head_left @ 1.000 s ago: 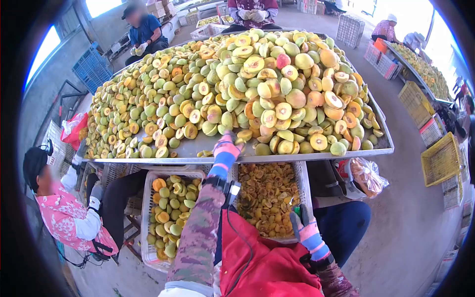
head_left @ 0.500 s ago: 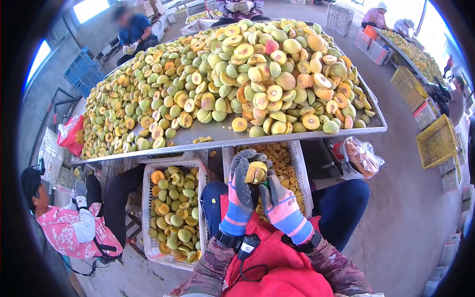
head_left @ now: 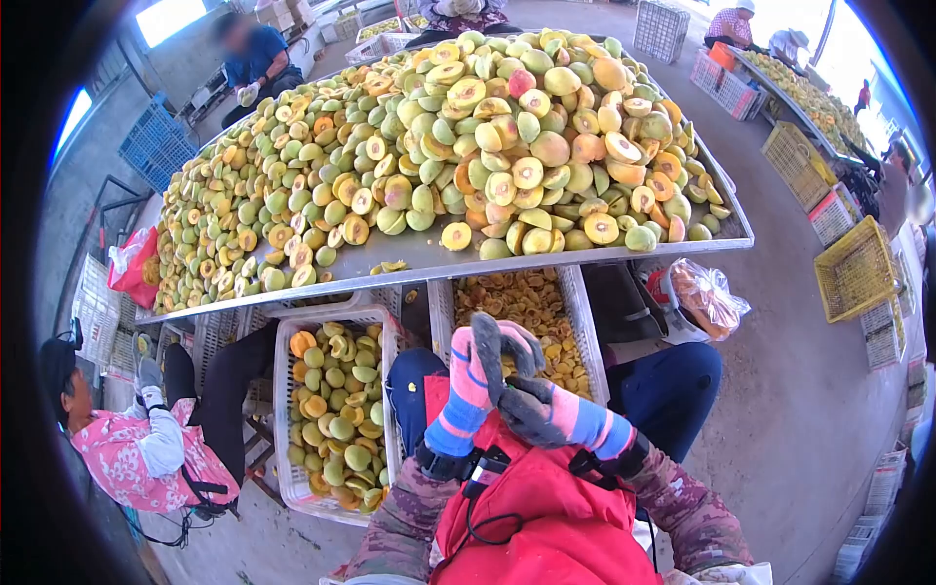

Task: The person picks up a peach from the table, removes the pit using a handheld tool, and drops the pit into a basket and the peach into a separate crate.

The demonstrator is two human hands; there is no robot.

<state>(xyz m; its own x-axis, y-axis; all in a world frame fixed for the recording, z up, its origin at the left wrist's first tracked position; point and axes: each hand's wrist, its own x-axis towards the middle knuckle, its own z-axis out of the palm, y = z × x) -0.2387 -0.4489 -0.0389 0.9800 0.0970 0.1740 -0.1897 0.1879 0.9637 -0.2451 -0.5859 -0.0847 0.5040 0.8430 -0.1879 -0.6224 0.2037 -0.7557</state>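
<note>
- Head view: my landmark is the steel surface (head_left: 419, 255), heaped with halved peaches (head_left: 458, 146), green-skinned and yellow-fleshed, piled highest toward its far right end.
- Both hands are held together just below the surface's near edge, over my lap and red apron (head_left: 546, 517).
- Left hand (head_left: 478, 375), in a pink and blue striped glove, has its grip curled inward; the right hand (head_left: 541, 409), in a grey-palmed glove, is pressed up against it from the right.
- Whatever sits between the gloves is hidden. I cannot tell what either grip pinches, nor whether a fruit is in there at all.
- Under the surface, left of my hands: a white crate (head_left: 336, 409) roughly full of finished halves, green and orange mixed.
- Under the surface, straight beyond my hands: a second crate (head_left: 531, 312) of small brownish-yellow pieces, pits or trimmings by the look; filled to a fair depth.
- Judgement on progress: a good share is done, going by the two filled crates, but the heap on the surface is huge, so most of the work is left.
- Other people sit round the surface: one in a pink floral top (head_left: 146, 448) at its near left corner, one in blue (head_left: 249, 58) at the far left.
</note>
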